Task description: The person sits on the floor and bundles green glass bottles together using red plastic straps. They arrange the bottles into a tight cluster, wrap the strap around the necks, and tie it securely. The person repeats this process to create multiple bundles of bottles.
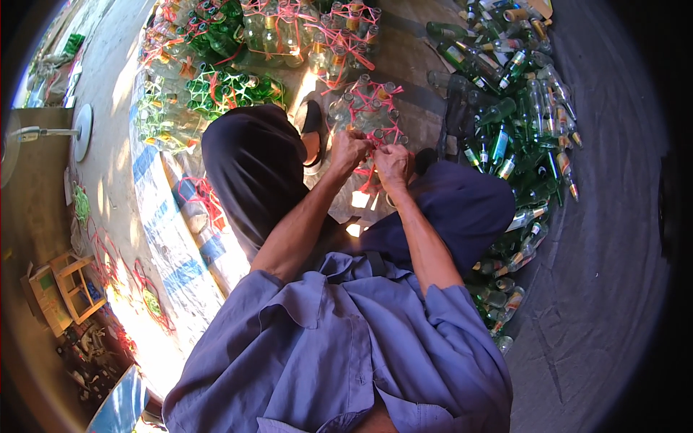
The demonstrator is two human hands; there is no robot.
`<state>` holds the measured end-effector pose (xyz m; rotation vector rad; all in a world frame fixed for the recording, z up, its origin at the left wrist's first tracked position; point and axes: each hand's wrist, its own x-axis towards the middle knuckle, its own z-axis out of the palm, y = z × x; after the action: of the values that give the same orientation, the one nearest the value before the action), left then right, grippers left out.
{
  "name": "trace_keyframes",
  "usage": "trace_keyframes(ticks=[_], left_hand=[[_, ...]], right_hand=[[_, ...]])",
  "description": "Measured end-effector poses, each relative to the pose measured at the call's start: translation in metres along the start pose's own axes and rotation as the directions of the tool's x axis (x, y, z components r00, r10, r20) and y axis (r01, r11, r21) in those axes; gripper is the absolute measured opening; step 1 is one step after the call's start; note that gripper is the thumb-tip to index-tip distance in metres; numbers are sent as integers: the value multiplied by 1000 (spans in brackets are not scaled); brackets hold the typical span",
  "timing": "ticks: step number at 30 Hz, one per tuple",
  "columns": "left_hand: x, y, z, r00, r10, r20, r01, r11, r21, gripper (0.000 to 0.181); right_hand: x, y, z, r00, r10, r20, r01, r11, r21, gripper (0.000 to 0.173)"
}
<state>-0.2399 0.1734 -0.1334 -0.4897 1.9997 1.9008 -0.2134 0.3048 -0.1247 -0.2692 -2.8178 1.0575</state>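
A cluster of clear glass bottles (370,116) stands upright between my feet, with pink plastic twine (373,103) laced around the bottle necks. At the near edge of this cluster my left hand (351,151) pinches the pink twine with closed fingertips. My right hand (393,162) grips the twine just beside it, and the two hands almost touch. Below them a loose red-pink strand (368,181) hangs down. The exact knot or loop between the fingertips is too small to tell.
Twine-bound green bottles (233,89) and clear bottles (279,35) stand ahead and to the left. A heap of loose bottles (503,108) lies at the right. On the left are a striped tarp (173,243), tangled red twine (208,200), a fan (83,132) and a wooden stool (78,287).
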Motion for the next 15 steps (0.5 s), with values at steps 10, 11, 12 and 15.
trace_keyframes(ticks=[10,11,12,15], left_hand=[[8,-9,-1,997,-58,58,64,993,-100,14],[7,-8,-1,997,-55,58,60,994,-91,14],[6,-7,-1,996,-57,62,63,993,-99,13],[5,-6,-1,996,-53,70,60,993,-100,12]], right_hand=[[-13,-4,-26,988,-117,101,111,992,58,11],[-14,-8,-33,985,-115,130,110,993,50,12],[-15,-6,-34,981,-117,155,106,992,74,12],[-16,5,-36,965,-117,233,80,983,163,14]])
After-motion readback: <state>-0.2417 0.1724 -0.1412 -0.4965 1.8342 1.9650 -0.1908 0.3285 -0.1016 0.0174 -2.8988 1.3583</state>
